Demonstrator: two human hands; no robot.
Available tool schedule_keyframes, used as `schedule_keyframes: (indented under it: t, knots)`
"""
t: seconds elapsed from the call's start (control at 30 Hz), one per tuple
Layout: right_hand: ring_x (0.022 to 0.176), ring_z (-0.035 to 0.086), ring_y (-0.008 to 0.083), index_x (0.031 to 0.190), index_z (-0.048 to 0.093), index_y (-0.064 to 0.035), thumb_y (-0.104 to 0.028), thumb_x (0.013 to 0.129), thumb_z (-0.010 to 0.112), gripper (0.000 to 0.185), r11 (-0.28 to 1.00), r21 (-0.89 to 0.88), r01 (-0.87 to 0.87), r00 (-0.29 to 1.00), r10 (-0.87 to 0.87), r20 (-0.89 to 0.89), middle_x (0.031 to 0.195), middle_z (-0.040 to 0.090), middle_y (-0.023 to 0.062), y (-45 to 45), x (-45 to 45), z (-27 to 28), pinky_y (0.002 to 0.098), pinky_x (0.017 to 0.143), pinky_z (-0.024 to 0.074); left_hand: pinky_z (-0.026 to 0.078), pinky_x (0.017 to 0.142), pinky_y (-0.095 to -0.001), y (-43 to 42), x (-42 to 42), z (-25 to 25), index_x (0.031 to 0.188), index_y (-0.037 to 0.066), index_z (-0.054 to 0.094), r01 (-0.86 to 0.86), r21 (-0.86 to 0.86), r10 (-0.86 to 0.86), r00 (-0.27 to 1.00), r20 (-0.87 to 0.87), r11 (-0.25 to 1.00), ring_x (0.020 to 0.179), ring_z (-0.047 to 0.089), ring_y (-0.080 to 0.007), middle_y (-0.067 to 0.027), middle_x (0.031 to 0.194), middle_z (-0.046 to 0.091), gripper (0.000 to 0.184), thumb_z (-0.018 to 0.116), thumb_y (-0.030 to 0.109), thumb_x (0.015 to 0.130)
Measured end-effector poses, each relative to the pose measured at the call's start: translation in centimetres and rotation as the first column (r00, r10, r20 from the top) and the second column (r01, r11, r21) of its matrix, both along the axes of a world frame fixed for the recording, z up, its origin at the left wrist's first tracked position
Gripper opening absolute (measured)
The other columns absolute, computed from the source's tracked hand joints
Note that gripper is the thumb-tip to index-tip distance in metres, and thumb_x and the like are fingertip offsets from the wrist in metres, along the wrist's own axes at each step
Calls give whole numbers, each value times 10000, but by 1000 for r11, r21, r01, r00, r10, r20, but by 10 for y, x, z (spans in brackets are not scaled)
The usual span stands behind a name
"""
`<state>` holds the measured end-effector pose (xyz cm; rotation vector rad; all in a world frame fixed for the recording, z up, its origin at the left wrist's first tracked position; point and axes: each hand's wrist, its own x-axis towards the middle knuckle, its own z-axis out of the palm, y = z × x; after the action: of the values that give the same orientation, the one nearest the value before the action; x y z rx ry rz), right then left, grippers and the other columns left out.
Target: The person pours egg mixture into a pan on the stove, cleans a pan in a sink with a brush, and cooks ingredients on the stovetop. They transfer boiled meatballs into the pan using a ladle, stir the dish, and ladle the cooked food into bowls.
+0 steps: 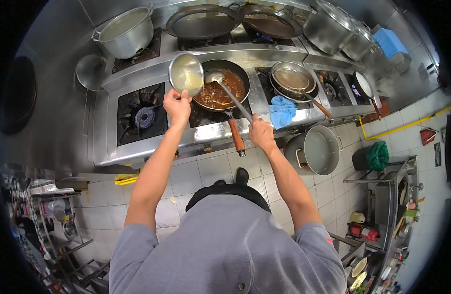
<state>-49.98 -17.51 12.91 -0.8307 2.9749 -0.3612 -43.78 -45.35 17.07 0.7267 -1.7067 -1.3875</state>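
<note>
The left hand (178, 105) pinches the near rim of a metal bowl (185, 71), while the right hand (262, 131) is closed around the handle of a long ladle (233, 97). The ladle's head lies in the red-brown sauce (224, 94) inside the pan (224, 62), towards its far left part. The bowl overlaps the pan's left edge in this view; whether the two touch cannot be told.

With the bowl and ladle so close, good handling likely means keeping the bowl's lip inside the pan's rim, tilting it gently, and steadying it through the wrist. The ladle is best moved low and in smooth turns, clear of the bowl, so that sauce does not slop over. Since neither hand is on the pan's wooden handle (237, 134), hard pushes could make the pan slide.

The sauce looks wet and glossy, with small lumps through it and the dark pan wall bare above it. The bowl is shiny, with a little pale yellowish liquid inside. To the right of the pan, a blue cloth (283, 111) lies crumpled at the stove's (208, 131) front.
</note>
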Motion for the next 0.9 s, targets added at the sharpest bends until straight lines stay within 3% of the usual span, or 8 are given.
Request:
schedule_keyframes:
  t: [0.03, 0.1, 0.37, 0.5, 0.7, 0.83, 0.9]
  knots:
    - [799, 672, 419, 1029, 488, 9, -118, 830, 607, 264, 1000, 5, 7, 1000, -7, 2, 877, 652, 246, 1, 0, 1, 480, 717, 549, 612, 577, -281, -3, 0, -6, 679, -10, 466, 0, 2, 0, 1000, -1, 1000, 632, 633, -190, -89, 794, 544, 278, 695, 10, 835]
    - [802, 674, 414, 1038, 483, 7, -150, 839, 626, 292, 1000, 10, 16, 1000, -16, 6, 876, 654, 240, 2, 1, 1, 478, 716, 549, 594, 580, -272, -3, 4, 3, 697, 29, 492, 68, 327, -18, 988, -153, 943, 665, 628, -142, -83, 796, 592, 246, 666, 17, 871]
    - [814, 663, 428, 1055, 471, -1, -244, 834, 659, 379, 1000, -17, 13, 999, -13, 33, 882, 655, 240, 6, -3, -2, 520, 721, 530, 611, 617, -294, 0, 19, 19, 742, 24, 481, 107, 437, -23, 981, -193, 893, 668, 639, -165, -95, 798, 597, 223, 653, 14, 884]
    - [833, 662, 421, 1031, 479, 6, -285, 780, 713, 449, 999, -34, 17, 999, -16, 34, 886, 654, 244, 8, -2, 7, 483, 747, 536, 608, 658, -300, 2, 19, 32, 791, 16, 515, 129, 458, -38, 978, -204, 880, 686, 637, -173, -103, 842, 604, 167, 654, 19, 885]
    - [988, 612, 411, 1149, 502, 14, -377, 785, 717, 575, 984, -129, 126, 981, -105, 161, 1024, 625, 259, 34, 10, 45, 471, 827, 517, 613, 673, -308, -2, -2, 32, 874, -21, 544, 110, 458, -31, 984, -177, 882, 752, 653, -200, -123, 900, 623, 114, 656, -2, 875]
    - [1039, 582, 383, 1277, 470, 8, -425, 831, 674, 654, 892, -371, 257, 966, -225, 126, 1119, 598, 242, 104, 28, 45, 467, 834, 498, 610, 716, -331, 1, -13, 29, 988, -37, 587, 127, 470, -36, 979, -200, 874, 842, 662, -211, -125, 984, 645, 140, 653, -24, 865]
    - [973, 599, 364, 1286, 466, 13, -421, 852, 657, 643, 694, -612, 379, 925, -292, 242, 1089, 608, 238, 161, 44, 34, 461, 805, 495, 596, 773, -362, 1, -18, 25, 1059, -41, 599, 155, 451, -51, 971, -235, 879, 894, 647, -221, -127, 1043, 640, 198, 639, -37, 865]
